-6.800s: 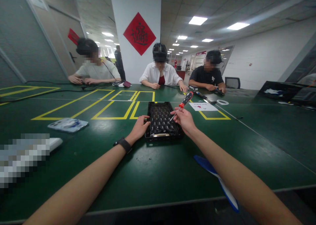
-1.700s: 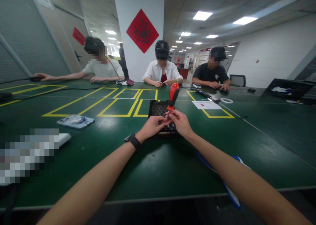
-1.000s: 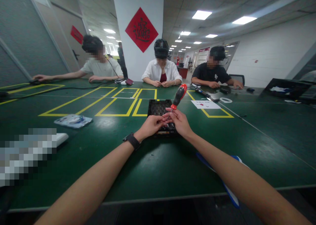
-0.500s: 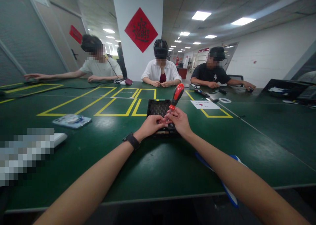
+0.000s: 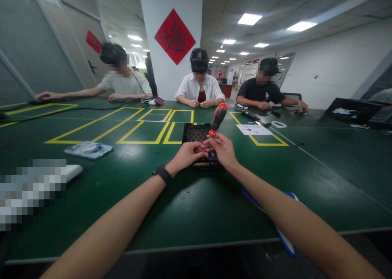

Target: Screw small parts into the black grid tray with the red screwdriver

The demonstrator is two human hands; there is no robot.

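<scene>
The left hand (image 5: 187, 155) has moved from the edge of the black case (image 5: 192, 132) to the lower end of the screwdriver (image 5: 218, 117), fingers pinched, their hold hidden. The right hand (image 5: 225, 151) grips the shaft. Beneath both, the case lies on the green table (image 5: 183, 222); work there looks under way, but what is finished or left cannot be told.
</scene>
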